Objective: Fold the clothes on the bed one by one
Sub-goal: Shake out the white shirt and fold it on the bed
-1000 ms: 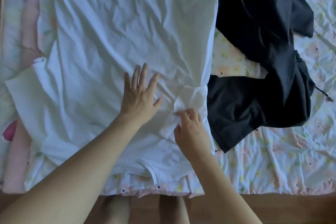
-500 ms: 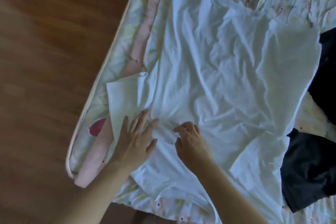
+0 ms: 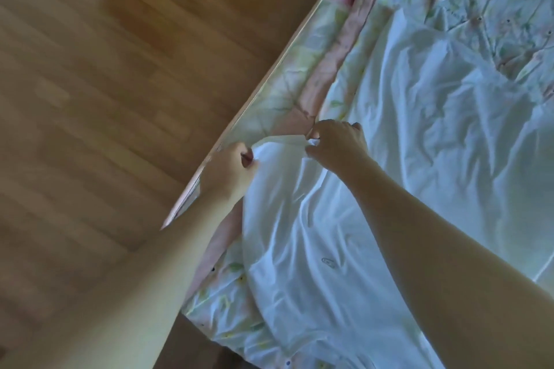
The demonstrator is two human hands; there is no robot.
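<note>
Both hands, left (image 3: 230, 168) and right (image 3: 335, 144), pinched the white shirt's (image 3: 389, 189) sleeve edge near the bed's (image 3: 287, 90) left side, probably to fold it inward.

A garment (image 3: 389, 189) is spread on the bed (image 3: 299, 69), near the bed's left edge, with the floor (image 3: 105, 99) lying to the left of that edge. The garment's left end is held at the bed's edge by both hands: the left hand (image 3: 229, 169) is placed nearer the floor, and the right hand (image 3: 335, 144) just beside it, further onto the bed.
</note>
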